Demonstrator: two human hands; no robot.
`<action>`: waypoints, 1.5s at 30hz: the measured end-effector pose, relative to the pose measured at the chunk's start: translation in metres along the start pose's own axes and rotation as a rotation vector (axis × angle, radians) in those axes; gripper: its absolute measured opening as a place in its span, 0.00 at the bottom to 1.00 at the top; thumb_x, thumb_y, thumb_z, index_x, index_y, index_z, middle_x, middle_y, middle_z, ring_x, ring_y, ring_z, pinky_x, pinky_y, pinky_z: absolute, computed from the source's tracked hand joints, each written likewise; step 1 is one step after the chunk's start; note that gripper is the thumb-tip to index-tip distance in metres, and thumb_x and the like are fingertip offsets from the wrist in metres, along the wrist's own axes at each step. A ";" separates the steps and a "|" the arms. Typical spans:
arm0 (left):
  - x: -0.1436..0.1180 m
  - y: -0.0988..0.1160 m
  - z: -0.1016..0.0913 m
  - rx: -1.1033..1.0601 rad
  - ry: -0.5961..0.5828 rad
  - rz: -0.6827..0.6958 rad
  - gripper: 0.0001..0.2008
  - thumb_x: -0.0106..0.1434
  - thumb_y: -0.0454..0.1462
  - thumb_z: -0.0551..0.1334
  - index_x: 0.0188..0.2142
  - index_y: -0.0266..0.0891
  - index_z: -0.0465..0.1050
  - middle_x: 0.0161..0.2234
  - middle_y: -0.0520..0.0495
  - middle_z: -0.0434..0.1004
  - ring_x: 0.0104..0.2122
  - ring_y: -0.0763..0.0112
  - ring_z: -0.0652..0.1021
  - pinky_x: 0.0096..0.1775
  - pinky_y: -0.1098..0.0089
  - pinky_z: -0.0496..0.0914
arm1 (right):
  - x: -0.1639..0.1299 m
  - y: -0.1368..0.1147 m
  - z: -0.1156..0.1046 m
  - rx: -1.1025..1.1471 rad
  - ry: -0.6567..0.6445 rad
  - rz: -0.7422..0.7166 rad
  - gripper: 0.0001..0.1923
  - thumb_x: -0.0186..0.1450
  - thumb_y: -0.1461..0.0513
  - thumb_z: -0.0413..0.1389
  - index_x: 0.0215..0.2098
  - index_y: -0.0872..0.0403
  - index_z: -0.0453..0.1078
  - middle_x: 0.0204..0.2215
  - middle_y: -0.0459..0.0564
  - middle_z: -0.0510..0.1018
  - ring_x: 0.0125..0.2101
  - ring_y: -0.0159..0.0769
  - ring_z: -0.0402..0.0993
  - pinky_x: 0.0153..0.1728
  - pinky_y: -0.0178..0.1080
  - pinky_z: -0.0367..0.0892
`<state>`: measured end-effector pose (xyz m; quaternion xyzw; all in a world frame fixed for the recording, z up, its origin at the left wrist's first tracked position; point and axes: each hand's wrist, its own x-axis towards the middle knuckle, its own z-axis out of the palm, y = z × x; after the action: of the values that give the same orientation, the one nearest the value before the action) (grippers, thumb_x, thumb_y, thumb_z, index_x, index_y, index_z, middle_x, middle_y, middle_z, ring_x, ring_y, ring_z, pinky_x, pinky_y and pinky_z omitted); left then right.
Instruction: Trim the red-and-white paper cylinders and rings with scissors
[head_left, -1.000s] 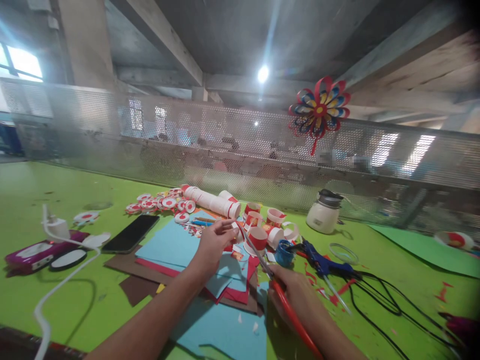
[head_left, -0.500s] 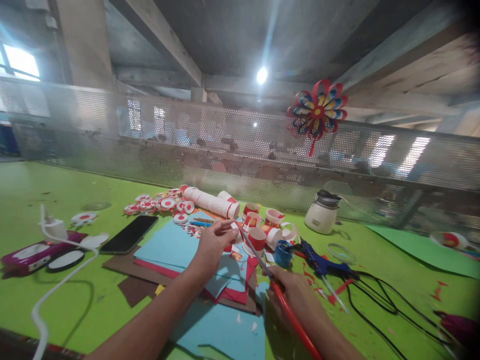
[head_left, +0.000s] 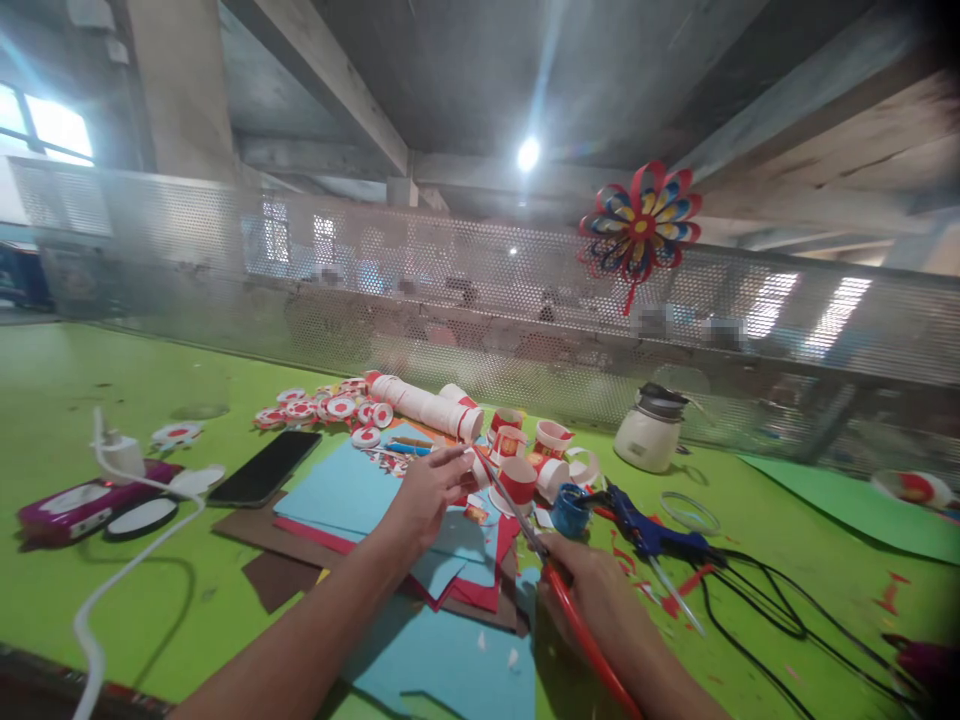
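While right hand (head_left: 592, 590) grips scissors (head_left: 525, 525), left hand (head_left: 427, 490) pinches paper cup (head_left: 474, 465).

A single head-worn view looks forward and slightly down across the green table (head_left: 112, 380), close over both forearms at bottom centre; the mesh partition (head_left: 480, 290) (and ceiling beams) fills the upper half.

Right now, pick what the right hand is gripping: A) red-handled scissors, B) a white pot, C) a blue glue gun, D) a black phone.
A: the right hand is closed round the red-handled scissors, blades pointing up toward the left hand; the blue glue gun lies apart on the green table.
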<state>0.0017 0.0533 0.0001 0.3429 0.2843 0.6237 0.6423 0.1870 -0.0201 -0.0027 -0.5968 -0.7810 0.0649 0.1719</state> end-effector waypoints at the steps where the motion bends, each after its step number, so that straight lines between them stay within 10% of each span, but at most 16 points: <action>1: 0.000 0.000 -0.001 0.011 0.008 -0.009 0.13 0.46 0.33 0.69 0.33 0.34 0.72 0.29 0.43 0.78 0.29 0.66 0.78 0.39 0.64 0.71 | 0.000 0.001 0.000 0.000 0.001 0.000 0.16 0.53 0.68 0.48 0.37 0.53 0.72 0.31 0.51 0.80 0.32 0.40 0.75 0.32 0.34 0.60; 45: 0.001 -0.004 -0.002 0.078 0.007 0.026 0.20 0.42 0.34 0.71 0.36 0.32 0.73 0.30 0.42 0.77 0.28 0.66 0.77 0.34 0.64 0.71 | 0.000 -0.001 -0.001 0.033 -0.035 -0.002 0.17 0.56 0.67 0.47 0.41 0.53 0.72 0.36 0.52 0.80 0.36 0.43 0.75 0.34 0.36 0.61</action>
<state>0.0026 0.0545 -0.0038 0.3691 0.3061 0.6219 0.6191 0.1860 -0.0204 -0.0011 -0.5919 -0.7834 0.0881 0.1680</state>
